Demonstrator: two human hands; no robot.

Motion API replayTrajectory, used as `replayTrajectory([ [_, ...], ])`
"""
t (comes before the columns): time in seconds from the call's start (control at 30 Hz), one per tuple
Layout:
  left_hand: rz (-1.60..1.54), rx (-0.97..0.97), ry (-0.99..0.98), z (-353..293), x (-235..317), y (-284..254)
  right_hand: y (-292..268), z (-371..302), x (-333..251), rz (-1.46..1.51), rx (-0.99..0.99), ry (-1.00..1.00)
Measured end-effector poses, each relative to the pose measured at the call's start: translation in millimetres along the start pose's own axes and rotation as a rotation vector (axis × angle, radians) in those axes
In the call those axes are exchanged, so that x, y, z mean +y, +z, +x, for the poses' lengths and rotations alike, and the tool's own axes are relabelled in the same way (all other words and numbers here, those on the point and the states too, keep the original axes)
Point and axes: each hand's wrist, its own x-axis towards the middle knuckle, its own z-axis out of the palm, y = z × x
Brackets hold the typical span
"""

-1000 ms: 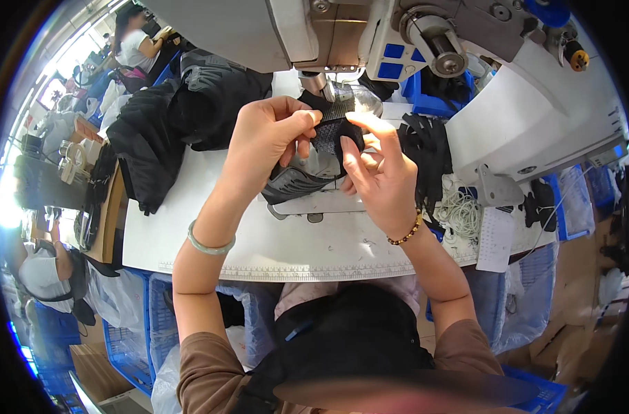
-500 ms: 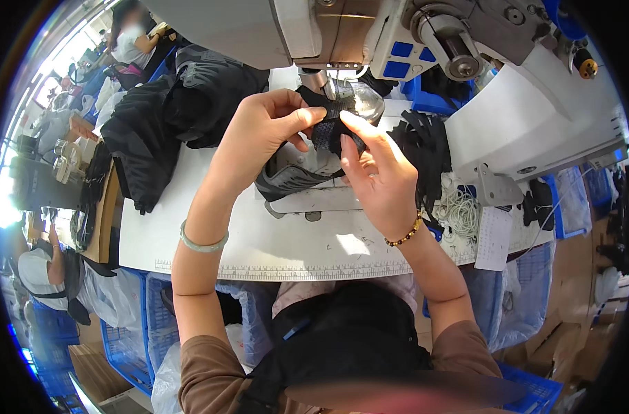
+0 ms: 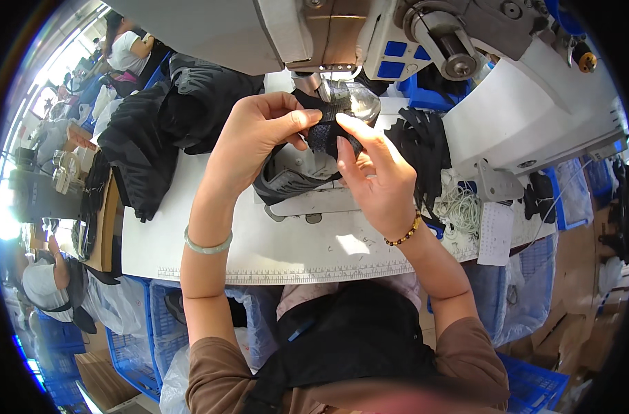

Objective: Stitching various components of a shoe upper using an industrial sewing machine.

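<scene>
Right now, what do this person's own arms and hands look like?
The left hand is ungloved, with a smooth, pale green, ring-shaped bangle around that forearm. The right hand, also ungloved, has a dark and gold-coloured beaded bracelet near its wrist. Short brown fabric sleeves end above both elbows.

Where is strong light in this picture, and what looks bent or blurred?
Head view: a bright patch lies on the white table; glare shows near the left rim. Head view: the ruler strip bows. Head view: a pinkish shape at the bottom looks blurred; left hand and right hand look fairly sharp.
</scene>
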Motion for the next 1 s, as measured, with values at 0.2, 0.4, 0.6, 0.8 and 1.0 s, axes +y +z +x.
replayTrajectory([
  [0.2, 0.024, 0.001, 0.012, 3, -1, 1, 0, 1, 0, -0.044, 0.021, -0.051],
  [0.4, -0.028, -0.002, -0.006, 9, 1, 4, -4, 7, -3, -0.168, 0.007, -0.087],
  [0.6, -0.12, -0.009, -0.043, 15, 0, -4, -1, 12, -7, -0.215, -0.029, -0.065],
  [0.8, -0.171, -0.035, -0.077, 16, -3, -5, -1, 9, -7, -0.174, -0.033, -0.037],
  [1.0, -0.215, -0.067, -0.066, 17, -5, -7, 4, 10, -4, -0.095, 0.005, -0.017],
])
